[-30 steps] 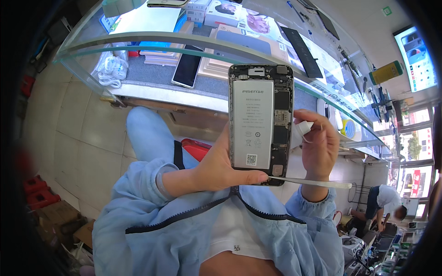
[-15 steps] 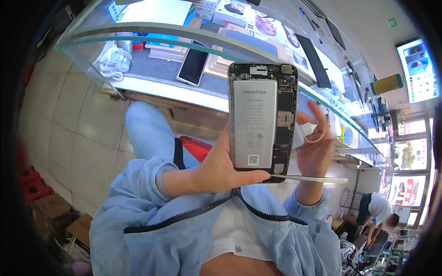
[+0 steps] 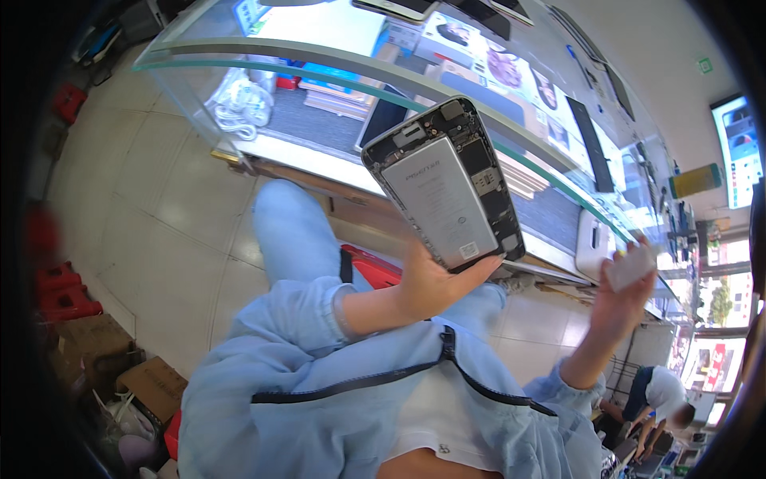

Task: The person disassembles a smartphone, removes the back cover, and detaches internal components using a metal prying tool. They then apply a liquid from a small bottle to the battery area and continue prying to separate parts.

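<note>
Our right hand [image 3: 619, 306] has swung away rightward, curled around a blurred white object [image 3: 630, 269]; our left hand [image 3: 433, 281], nearer, clasps the opened phone [image 3: 440, 191] by its lower end, long axis leaning up-left.

The battery [image 3: 439, 203] is silver-grey, the phone [image 3: 500, 209] black.

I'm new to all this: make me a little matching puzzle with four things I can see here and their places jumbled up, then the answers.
Things
1. Opened phone
2. Small white object
3. Bundled white cables
4. Cardboard boxes

Places
A. Inside the glass display case
B. Held up in the right hand
C. At the lower left of the picture
D. Held tilted in the left hand

Pairs: 1-D, 2-B, 3-A, 4-C
</note>
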### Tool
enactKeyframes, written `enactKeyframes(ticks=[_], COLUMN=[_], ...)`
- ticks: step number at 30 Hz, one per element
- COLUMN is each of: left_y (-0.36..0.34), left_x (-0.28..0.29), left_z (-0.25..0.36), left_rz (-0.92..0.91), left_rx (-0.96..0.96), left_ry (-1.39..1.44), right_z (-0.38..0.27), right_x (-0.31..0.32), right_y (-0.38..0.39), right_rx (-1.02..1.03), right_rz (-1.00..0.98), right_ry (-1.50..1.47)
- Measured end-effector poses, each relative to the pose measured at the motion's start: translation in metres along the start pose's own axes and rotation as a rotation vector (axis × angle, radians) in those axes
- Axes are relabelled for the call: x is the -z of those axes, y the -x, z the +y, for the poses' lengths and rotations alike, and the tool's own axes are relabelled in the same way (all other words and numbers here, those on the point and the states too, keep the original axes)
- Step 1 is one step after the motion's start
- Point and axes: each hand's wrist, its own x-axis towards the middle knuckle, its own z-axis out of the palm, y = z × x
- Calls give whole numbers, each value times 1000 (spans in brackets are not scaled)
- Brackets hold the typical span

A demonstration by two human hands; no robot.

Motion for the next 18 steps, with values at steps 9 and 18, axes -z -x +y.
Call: enactKeyframes(ticks=[9, 18], left_y=[-20, -15], left_x=[1, -2], left_z=[-20, -17], left_rz=[5, -42], left_rx=[-99, 52], left_ry=[19, 581], right_z=[-16, 22], right_x=[-87, -175], right_y=[35, 36], right_rx=[41, 278], right_rz=[-51, -590], right_ry=[159, 511])
